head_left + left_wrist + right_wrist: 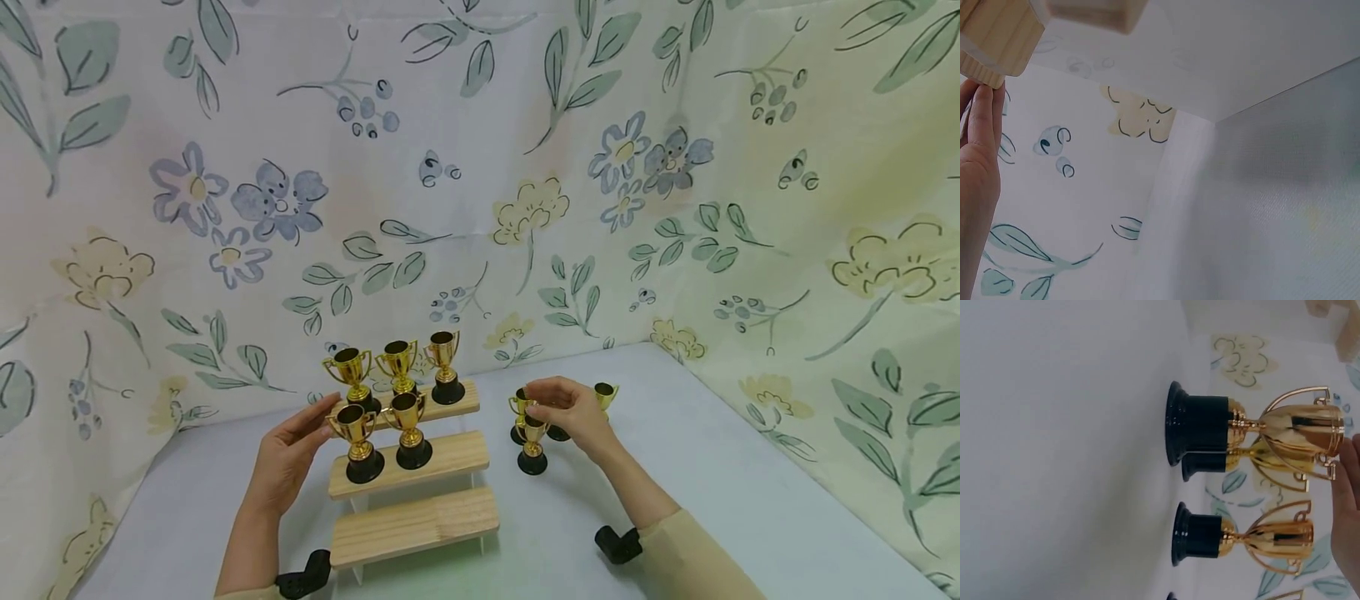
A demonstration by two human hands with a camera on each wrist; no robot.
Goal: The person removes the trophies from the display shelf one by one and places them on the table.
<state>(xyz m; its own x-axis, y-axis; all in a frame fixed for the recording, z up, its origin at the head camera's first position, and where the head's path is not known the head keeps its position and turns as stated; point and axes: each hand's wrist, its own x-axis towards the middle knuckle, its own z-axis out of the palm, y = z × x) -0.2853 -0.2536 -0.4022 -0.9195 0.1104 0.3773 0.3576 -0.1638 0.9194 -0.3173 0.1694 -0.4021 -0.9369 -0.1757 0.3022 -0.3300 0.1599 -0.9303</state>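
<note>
Trophies (408, 414): 5 on 3-tier stand (408, 527) at left hand (291, 457) (3 top, 2 middle), 4 on tabletop (555, 537) around right hand (576, 417). Left unclenched, touching stand; right by front trophy (532, 435), can't tell if gripping.

Readable text: I found none in any view | trophies (532, 450): I made out no label or number | wooden stand (415, 525): I read no brand | patterned backdrop (465, 208): I saw no lettering or sign | bench (675, 450): I read no marking
</note>
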